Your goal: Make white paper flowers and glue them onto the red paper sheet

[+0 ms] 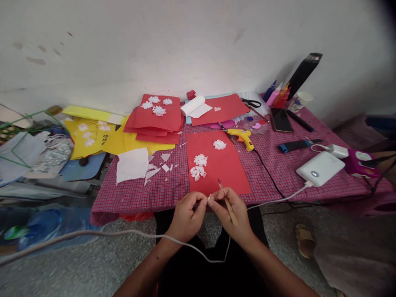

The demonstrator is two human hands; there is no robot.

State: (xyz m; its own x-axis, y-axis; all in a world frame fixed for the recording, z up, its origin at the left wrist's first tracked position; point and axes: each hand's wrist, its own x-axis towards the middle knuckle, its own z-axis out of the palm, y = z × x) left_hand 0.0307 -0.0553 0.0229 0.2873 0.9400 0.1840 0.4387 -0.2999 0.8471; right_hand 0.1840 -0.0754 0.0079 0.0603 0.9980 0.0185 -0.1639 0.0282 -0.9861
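Note:
Just past the table's front edge, my left hand [189, 213] and my right hand [231, 213] meet fingertip to fingertip. Both pinch a small white piece of paper [209, 197] between them. My right hand also holds a thin paintbrush [232, 214] with a wooden handle, its dark tip pointing up and away. Behind the hands lies a red sheet of paper [220, 173]. On it sit white crumpled-paper flowers: a single flower [219, 144] at the upper right, and two touching ones at the left, an upper flower [200, 160] and a lower flower [198, 172].
A yellow glue gun [243, 137] lies right of the red sheet. White paper [132, 164] and scraps lie left. Behind are stacked red papers [154, 124] with more flowers and a white roll [194, 106]. A power bank [320, 168], knife [293, 146] and phone [280, 119] are on the right.

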